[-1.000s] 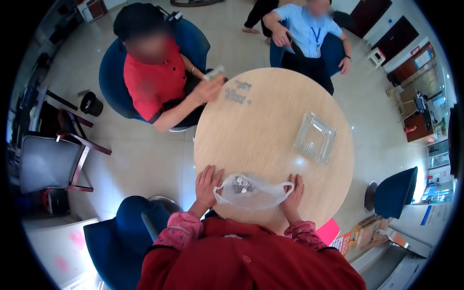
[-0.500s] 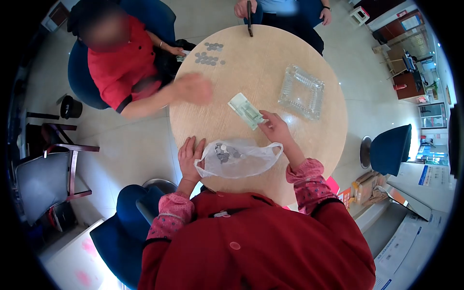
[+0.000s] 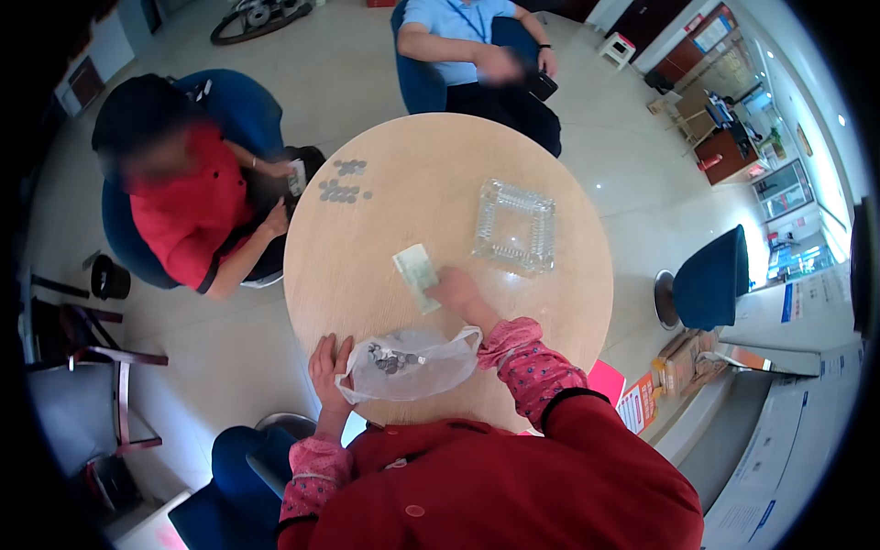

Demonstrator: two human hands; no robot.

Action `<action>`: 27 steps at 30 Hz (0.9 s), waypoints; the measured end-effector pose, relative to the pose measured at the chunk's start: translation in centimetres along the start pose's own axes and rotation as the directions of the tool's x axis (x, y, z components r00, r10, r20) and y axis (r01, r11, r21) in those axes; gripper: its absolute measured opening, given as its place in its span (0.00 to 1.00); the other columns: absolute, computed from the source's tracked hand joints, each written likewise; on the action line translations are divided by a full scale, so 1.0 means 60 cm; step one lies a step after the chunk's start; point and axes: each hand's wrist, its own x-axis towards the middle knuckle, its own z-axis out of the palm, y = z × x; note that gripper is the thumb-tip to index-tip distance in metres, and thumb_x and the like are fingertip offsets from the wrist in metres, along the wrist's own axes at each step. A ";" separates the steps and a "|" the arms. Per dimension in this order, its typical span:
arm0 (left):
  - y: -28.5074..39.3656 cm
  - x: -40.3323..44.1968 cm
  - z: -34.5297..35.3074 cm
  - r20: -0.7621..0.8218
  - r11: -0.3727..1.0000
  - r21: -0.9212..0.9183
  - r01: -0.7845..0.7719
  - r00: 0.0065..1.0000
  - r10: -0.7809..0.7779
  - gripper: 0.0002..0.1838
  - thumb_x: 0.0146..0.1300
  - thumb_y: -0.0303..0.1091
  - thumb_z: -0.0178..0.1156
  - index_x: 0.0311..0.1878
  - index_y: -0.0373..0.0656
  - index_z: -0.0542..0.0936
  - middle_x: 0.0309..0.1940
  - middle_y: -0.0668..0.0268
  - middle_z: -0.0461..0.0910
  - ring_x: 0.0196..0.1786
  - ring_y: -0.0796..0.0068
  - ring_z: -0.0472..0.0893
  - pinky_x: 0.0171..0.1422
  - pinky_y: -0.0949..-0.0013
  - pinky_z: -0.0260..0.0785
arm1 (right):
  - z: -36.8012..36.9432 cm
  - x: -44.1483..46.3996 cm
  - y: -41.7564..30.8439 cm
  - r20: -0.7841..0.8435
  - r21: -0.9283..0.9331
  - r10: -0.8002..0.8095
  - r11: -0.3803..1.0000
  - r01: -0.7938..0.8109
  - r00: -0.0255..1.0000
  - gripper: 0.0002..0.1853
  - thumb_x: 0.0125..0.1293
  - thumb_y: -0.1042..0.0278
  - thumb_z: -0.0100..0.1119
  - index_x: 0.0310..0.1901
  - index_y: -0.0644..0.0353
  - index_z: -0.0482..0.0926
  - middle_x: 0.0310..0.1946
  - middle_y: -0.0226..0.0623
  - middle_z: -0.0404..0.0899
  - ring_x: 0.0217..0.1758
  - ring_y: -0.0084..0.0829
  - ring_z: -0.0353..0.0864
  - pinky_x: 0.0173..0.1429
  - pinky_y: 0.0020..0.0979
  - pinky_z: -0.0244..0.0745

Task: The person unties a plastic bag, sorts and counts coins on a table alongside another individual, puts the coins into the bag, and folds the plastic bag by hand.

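Observation:
My right hand [image 3: 458, 291] is closed on the lower right part of a greenish banknote [image 3: 415, 271], low over the table; whether it is one note or a small stack I cannot tell. Close to me lies a thin white plastic bag [image 3: 431, 380], with several coins [image 3: 392, 357] showing at its far side. At the bag's left edge, my left hand [image 3: 328, 368] rests with fingers stretched out and slightly apart, its thumb side against the bag's handle. The bag's right handle reaches up to my right wrist.
On the round wooden table [image 3: 403, 215] are several coins [image 3: 341, 191] in groups at the far left and a clear glass tray [image 3: 515, 225] at the right. A person in red [image 3: 197, 202] sits left; a person in light blue [image 3: 458, 27] sits opposite. A blue chair [image 3: 710, 275] stands right.
The person in red has drawn a hand back from the table to the lap. The person in blue has lowered the phone. My view has shifted; my right hand still holds the banknote.

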 end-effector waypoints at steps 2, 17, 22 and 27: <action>-0.001 0.001 0.002 0.007 1.000 0.026 0.011 1.000 -0.011 0.24 0.64 0.48 0.45 0.61 0.53 0.74 0.61 0.55 0.67 0.64 0.51 0.66 0.66 0.51 0.55 | -0.010 -0.007 -0.005 0.174 0.195 0.040 0.978 -0.074 0.984 0.21 0.51 0.60 0.65 0.45 0.62 0.79 0.39 0.49 0.81 0.39 0.43 0.83 0.43 0.38 0.75; 0.030 0.045 -0.097 0.099 0.587 -0.711 0.388 0.881 -0.463 0.16 0.73 0.36 0.45 0.54 0.39 0.76 0.44 0.60 0.79 0.49 0.73 0.76 0.55 0.72 0.67 | -0.105 -0.235 -0.069 0.144 0.748 -0.408 0.641 0.170 0.902 0.10 0.64 0.77 0.56 0.46 0.63 0.81 0.37 0.27 0.82 0.39 0.17 0.77 0.46 0.21 0.72; 0.097 0.067 -0.190 0.088 0.664 -0.696 0.275 0.949 -0.301 0.13 0.68 0.31 0.53 0.52 0.39 0.77 0.42 0.60 0.79 0.47 0.71 0.77 0.54 0.70 0.67 | -0.038 -0.229 -0.065 0.189 0.623 -0.357 0.764 0.169 0.915 0.11 0.65 0.77 0.54 0.47 0.64 0.80 0.36 0.25 0.81 0.38 0.16 0.76 0.45 0.20 0.71; 0.160 0.108 -0.227 0.159 0.827 -0.559 0.063 0.987 0.033 0.20 0.54 0.25 0.63 0.52 0.42 0.79 0.42 0.57 0.78 0.45 0.61 0.79 0.51 0.65 0.71 | -0.037 -0.228 -0.063 0.254 0.741 -0.285 0.672 0.004 0.924 0.11 0.65 0.77 0.53 0.48 0.66 0.80 0.36 0.28 0.81 0.38 0.18 0.78 0.44 0.22 0.75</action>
